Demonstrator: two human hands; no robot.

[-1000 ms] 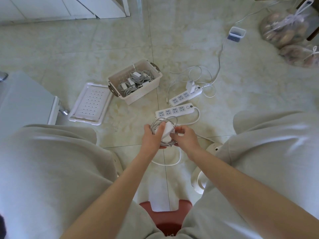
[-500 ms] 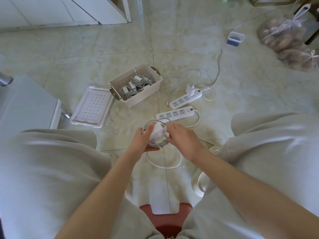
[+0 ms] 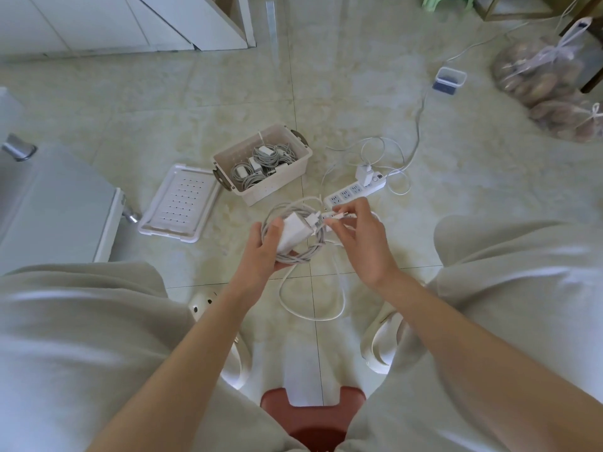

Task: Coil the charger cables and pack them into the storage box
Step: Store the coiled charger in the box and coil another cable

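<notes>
My left hand [image 3: 261, 252] grips a white charger brick [image 3: 293, 231] with its grey cable coiled [image 3: 303, 256] in a ring around it. My right hand [image 3: 359, 236] pinches the cable's loose end next to the brick. The beige storage box [image 3: 277, 187] stands open on the floor beyond my hands, with several coiled chargers [image 3: 261, 164] inside. Another white charger [image 3: 363, 172] is plugged into the far power strip [image 3: 355, 190], its loose cable [image 3: 378, 151] spread on the tiles.
The box lid [image 3: 179, 203] lies left of the box. A white cord loop [image 3: 313, 298] lies between my feet. A second power strip is mostly hidden behind my right hand. Small container [image 3: 449, 79] and tied bags [image 3: 541, 76] sit far right; a grey cabinet [image 3: 55, 203] stands at left.
Both hands have lifted away from my body, toward the box and strips. The right hand has shifted from the brick to pinching the cable end; the coil looks wider.
</notes>
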